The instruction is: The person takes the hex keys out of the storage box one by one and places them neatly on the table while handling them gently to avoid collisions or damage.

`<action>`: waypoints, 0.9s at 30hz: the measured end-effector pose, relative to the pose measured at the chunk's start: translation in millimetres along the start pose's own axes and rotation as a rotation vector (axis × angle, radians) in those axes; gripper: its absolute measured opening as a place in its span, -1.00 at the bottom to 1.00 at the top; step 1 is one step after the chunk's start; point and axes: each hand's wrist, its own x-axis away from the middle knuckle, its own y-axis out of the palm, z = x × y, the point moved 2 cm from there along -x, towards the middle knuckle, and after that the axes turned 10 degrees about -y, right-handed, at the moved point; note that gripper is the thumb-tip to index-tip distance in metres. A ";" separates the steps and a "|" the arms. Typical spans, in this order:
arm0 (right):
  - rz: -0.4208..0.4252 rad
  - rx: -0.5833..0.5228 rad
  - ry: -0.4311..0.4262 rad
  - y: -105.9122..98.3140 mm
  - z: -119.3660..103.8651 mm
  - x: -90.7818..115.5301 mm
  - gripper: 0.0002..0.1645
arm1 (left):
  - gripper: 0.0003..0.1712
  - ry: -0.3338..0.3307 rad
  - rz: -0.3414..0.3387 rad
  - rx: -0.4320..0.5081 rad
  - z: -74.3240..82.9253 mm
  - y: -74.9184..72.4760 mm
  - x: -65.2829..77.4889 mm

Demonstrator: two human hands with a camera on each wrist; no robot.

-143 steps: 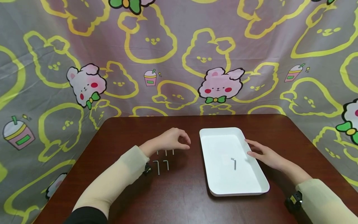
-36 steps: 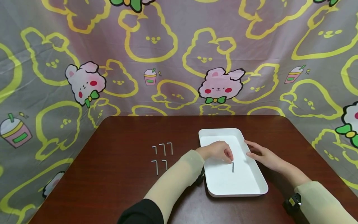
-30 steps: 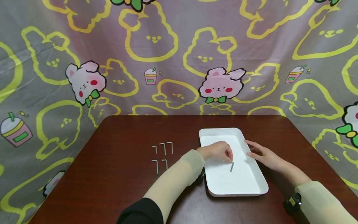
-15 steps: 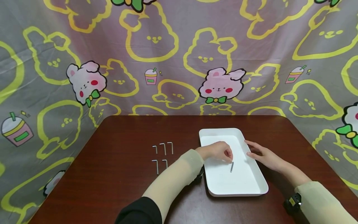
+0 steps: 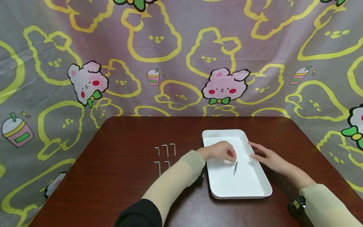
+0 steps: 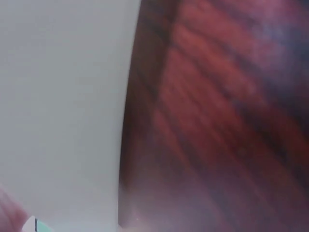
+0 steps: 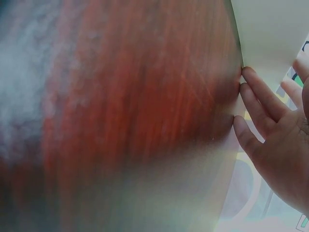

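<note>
My left hand (image 5: 222, 150) reaches over the white tray (image 5: 227, 189) and pinches a small silver hex key (image 5: 235, 168) at its upper end. The key's long arm slants down toward the tray floor; its bent end is hidden at the fingertips. In the left wrist view the tray (image 6: 58, 96) fills the left side, and only a sliver of hand shows at the lower left corner. My right hand (image 5: 269, 160) rests against the tray's right side. The right wrist view shows its extended fingers (image 7: 263, 99) with their tips at the tray's outer wall.
Several more hex keys (image 5: 166, 150) lie in two rows on the dark wooden table (image 5: 122, 164), left of the tray. My left sleeve (image 5: 173, 176) passes in front of part of the nearer row. A patterned cloth (image 5: 181, 63) hangs behind the table.
My left hand has moved from above the table into the tray and taken hold of the hex key that lay there. Lately the hand has risen slightly with it. The right hand stays put.
</note>
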 end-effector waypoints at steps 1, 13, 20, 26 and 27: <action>0.000 0.001 0.000 0.1 0.0 -0.1 -0.23 | -0.94 0.005 0.003 -0.001 0.0 -0.5 0.0; 0.001 0.014 -0.006 -1.4 0.4 -1.9 -0.23 | -0.96 0.076 0.003 -0.025 12.4 -19.1 9.7; -0.001 0.008 0.004 -0.6 1.4 -1.7 -0.22 | -0.96 0.073 0.017 0.002 11.6 -25.0 13.9; -0.003 -0.001 0.004 0.1 0.7 -0.8 -0.23 | -0.95 0.090 0.035 0.008 6.0 -28.1 17.5; -0.003 -0.004 0.003 0.1 0.7 -0.7 -0.23 | -0.94 0.092 0.037 0.010 4.8 -28.7 18.3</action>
